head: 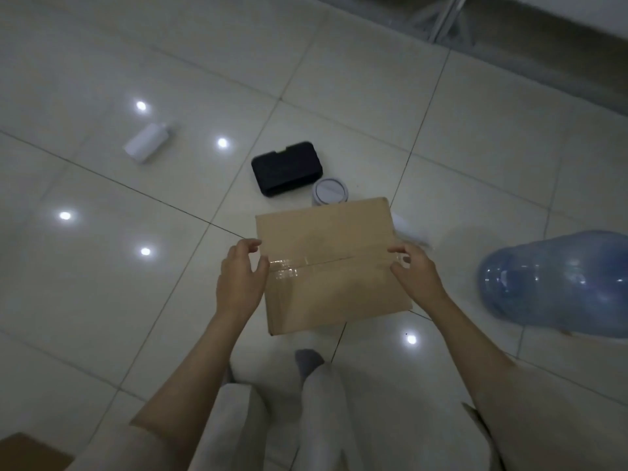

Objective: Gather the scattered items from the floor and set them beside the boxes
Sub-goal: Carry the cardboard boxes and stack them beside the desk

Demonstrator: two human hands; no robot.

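- Your fingers (pixel 249 248) on the left hand (pixel 239 280) are curled at the left edge of the cardboard box (pixel 331 263), with the thumb against the side by the tape; whether they actually clamp the box or only touch it is hard to tell.
- Your right hand (pixel 416 271) mirrors it at the right edge: the fingertips curl over the top face near the end of the tape seam, and the thumb sits just below them.
- The cardboard box lies between your two hands, sealed with clear tape (pixel 289 268) along its middle seam; you cannot tell from this view whether it is lifted or rests on the floor.
- Beyond the box, a black case (pixel 287 168) sits on the tiled floor (pixel 102 300), and a round white container (pixel 329 192) stands just beside it, partly hidden by the box's far edge.
- A white bottle (pixel 147 142) lies on its side, well apart to the far left.
- A white object (pixel 409 229) peeks out from behind the box's right side; it is too blurred to name.
- A large blue water jug (pixel 557 283) lies at your right.
- A corner of another brown box (pixel 30 452) shows at the bottom left.
- Your legs in light trousers and a grey sock (pixel 307 360) show below the box.
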